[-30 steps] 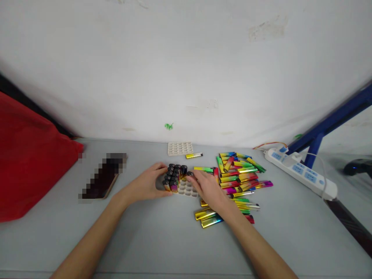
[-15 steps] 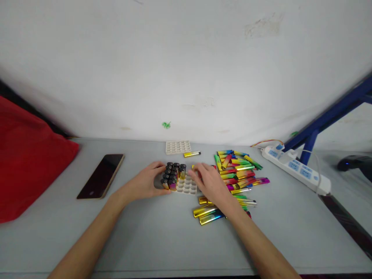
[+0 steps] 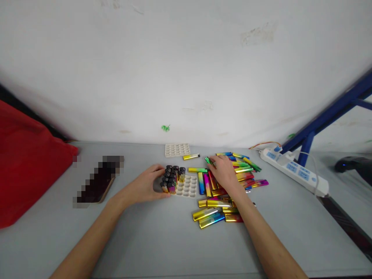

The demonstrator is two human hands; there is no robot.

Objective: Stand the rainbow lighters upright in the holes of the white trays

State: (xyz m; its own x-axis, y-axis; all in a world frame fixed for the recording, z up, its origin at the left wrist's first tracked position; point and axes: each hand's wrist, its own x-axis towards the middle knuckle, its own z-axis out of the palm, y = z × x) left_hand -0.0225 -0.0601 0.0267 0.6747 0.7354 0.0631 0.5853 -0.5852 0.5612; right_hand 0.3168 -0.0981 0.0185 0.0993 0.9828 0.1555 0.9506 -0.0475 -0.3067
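Note:
Metallic coloured lighters with black tops [image 3: 171, 176] stand upright in the left part of a white moulded tray [image 3: 187, 186] with rows of slots. My left hand [image 3: 145, 184] is curved round the tray's left side, thumb at the near corner and fingers behind the far lighters. Over to the right, my right hand [image 3: 224, 172] is above a loose heap of shiny lighters [image 3: 210, 221]. Its fingers are closed on a green lighter [image 3: 207, 160], whose end sticks out to the left. The palm hides part of the heap.
Behind lies a second white tray [image 3: 177, 150] with a yellow lighter [image 3: 191, 157] beside it. A phone [image 3: 97, 182] and a red bag [image 3: 26, 166] are at the left. At the right, a power strip [image 3: 293, 170] lies near a blue metal frame [image 3: 308, 145].
My right hand has moved from beside the tray's slots to the heap on the right and taken hold of a green lighter. My left hand stays at the tray.

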